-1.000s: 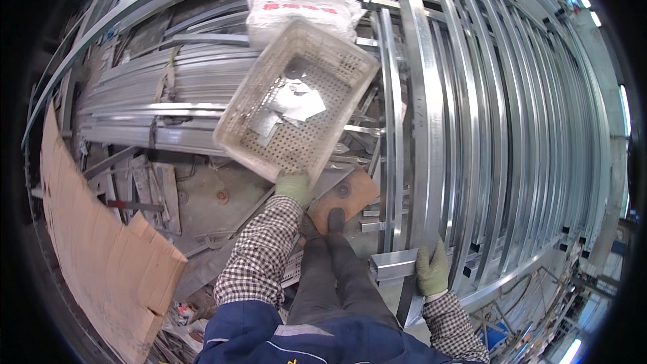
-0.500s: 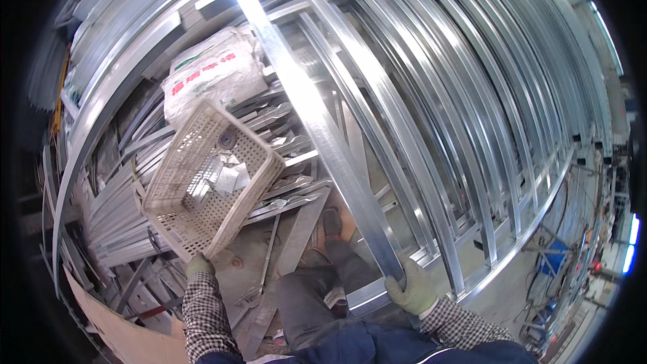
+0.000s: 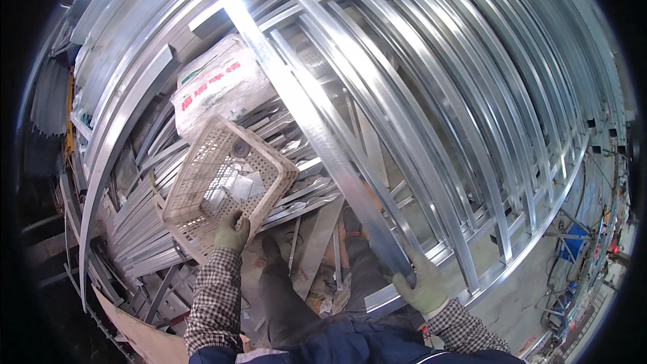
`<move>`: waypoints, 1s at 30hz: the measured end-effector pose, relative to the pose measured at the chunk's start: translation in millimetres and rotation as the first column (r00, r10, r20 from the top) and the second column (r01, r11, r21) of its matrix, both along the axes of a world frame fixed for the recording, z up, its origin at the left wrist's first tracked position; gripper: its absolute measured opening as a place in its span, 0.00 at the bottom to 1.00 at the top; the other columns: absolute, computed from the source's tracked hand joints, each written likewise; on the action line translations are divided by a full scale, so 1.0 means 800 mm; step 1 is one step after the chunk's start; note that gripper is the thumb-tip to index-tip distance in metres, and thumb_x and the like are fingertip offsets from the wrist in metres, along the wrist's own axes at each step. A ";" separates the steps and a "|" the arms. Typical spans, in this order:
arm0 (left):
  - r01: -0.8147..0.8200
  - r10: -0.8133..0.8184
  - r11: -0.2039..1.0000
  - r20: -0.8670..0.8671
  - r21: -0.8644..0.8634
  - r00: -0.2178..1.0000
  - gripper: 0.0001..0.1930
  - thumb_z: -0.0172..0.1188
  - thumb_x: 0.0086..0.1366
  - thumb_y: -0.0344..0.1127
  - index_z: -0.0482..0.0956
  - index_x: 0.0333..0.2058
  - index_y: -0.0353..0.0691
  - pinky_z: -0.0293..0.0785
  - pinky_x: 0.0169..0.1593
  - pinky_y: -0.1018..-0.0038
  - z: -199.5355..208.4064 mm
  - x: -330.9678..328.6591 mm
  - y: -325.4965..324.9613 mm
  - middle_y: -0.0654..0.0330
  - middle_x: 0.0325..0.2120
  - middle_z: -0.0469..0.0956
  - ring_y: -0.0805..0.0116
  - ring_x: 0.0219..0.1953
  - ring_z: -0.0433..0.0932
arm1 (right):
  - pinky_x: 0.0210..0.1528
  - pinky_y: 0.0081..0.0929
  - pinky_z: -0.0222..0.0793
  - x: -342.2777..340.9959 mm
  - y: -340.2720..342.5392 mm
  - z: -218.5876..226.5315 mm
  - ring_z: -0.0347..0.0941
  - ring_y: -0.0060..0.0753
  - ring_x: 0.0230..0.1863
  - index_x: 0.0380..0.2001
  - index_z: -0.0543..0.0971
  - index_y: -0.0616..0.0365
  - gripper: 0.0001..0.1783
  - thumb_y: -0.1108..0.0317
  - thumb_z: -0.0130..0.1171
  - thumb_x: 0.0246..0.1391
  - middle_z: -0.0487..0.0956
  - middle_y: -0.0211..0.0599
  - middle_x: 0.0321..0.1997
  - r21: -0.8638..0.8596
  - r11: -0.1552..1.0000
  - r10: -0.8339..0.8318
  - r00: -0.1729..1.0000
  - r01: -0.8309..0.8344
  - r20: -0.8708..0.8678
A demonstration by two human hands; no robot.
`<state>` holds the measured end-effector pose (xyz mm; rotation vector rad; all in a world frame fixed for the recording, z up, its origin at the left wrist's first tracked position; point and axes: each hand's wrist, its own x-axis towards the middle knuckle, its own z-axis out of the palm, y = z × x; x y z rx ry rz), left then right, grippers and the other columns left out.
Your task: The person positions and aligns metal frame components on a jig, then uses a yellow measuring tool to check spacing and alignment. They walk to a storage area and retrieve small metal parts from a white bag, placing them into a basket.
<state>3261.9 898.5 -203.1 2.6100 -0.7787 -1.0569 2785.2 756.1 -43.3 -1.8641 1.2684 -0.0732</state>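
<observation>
A pale plastic basket with perforated walls sits tilted to my left, several flat metal plates and a dark round disc inside it. At its near rim is my left hand, in a greenish work glove with dark fingertips. Its fingers reach over the rim, slightly apart, short of the plates. My right hand, gloved alike, is at the near end of a long shiny square metal tube. Thumb and fingers lie on either side of that end; part of the grip is hidden.
Rows of long metal tubes lie on a frame to the right. A white woven sack lies beyond the basket. Bundled thin strips and a curved board are at left. My legs stand between basket and frame.
My left hand has left the basket's near corner and moved right and forward along its rim. The view has shifted slightly. My right hand stays at the tube's end.
</observation>
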 end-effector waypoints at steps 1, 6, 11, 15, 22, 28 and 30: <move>0.040 -0.039 0.999 0.030 -0.026 0.999 0.26 0.63 0.69 0.45 0.80 0.59 0.33 0.74 0.66 0.59 0.004 0.009 -0.006 0.41 0.57 0.82 0.46 0.62 0.80 | 0.60 0.50 0.76 0.020 -0.005 0.003 0.80 0.61 0.55 0.64 0.73 0.65 0.37 0.56 0.71 0.57 0.81 0.58 0.55 -0.153 0.988 0.002 1.000 0.000 0.013; 0.210 -0.190 0.976 0.251 -0.055 0.949 0.27 0.64 0.68 0.47 0.80 0.60 0.35 0.73 0.68 0.58 0.002 0.103 -0.038 0.41 0.60 0.79 0.44 0.63 0.78 | 0.60 0.50 0.76 0.173 -0.010 0.018 0.79 0.60 0.58 0.58 0.77 0.64 0.28 0.67 0.70 0.54 0.81 0.56 0.55 -0.487 0.861 0.015 0.949 0.147 0.314; 0.293 -0.247 0.955 0.451 -0.035 0.858 0.37 0.65 0.67 0.54 0.70 0.69 0.40 0.66 0.73 0.58 -0.052 0.202 -0.045 0.44 0.68 0.71 0.46 0.70 0.70 | 0.61 0.47 0.76 0.368 -0.019 -0.105 0.80 0.59 0.57 0.55 0.80 0.64 0.23 0.65 0.66 0.58 0.82 0.56 0.57 -0.321 0.946 0.070 0.927 0.057 0.369; 0.456 -0.319 0.890 0.713 -0.001 0.624 0.49 0.73 0.61 0.57 0.62 0.72 0.36 0.67 0.73 0.60 -0.114 0.276 -0.050 0.46 0.71 0.68 0.46 0.71 0.68 | 0.65 0.49 0.72 0.434 -0.080 -0.281 0.77 0.62 0.61 0.57 0.80 0.65 0.24 0.59 0.59 0.65 0.82 0.58 0.57 -0.091 0.972 -0.204 0.971 0.215 0.122; 0.173 -0.159 0.984 0.602 0.034 0.783 0.32 0.70 0.66 0.55 0.79 0.62 0.41 0.79 0.55 0.56 -0.177 0.352 -0.063 0.42 0.49 0.85 0.44 0.50 0.85 | 0.73 0.44 0.65 0.478 -0.220 -0.507 0.72 0.51 0.69 0.64 0.75 0.59 0.25 0.58 0.52 0.70 0.75 0.52 0.68 -0.216 0.970 0.031 0.939 -0.111 -0.343; 0.245 -0.069 0.953 0.660 -0.178 0.748 0.22 0.71 0.66 0.50 0.82 0.49 0.39 0.76 0.45 0.55 -0.208 0.357 -0.053 0.49 0.38 0.81 0.45 0.39 0.80 | 0.76 0.44 0.62 0.557 -0.327 -0.605 0.62 0.49 0.77 0.70 0.70 0.55 0.32 0.57 0.57 0.66 0.67 0.47 0.76 -0.493 0.720 0.233 0.839 -0.489 -0.491; 0.233 -0.056 0.955 0.661 -0.182 0.748 0.22 0.71 0.66 0.49 0.81 0.48 0.39 0.76 0.44 0.55 -0.209 0.355 -0.052 0.49 0.38 0.80 0.46 0.39 0.80 | 0.78 0.43 0.59 0.584 -0.357 -0.627 0.57 0.48 0.80 0.73 0.67 0.52 0.37 0.57 0.60 0.63 0.63 0.44 0.79 -0.493 0.668 0.266 0.798 -0.557 -0.542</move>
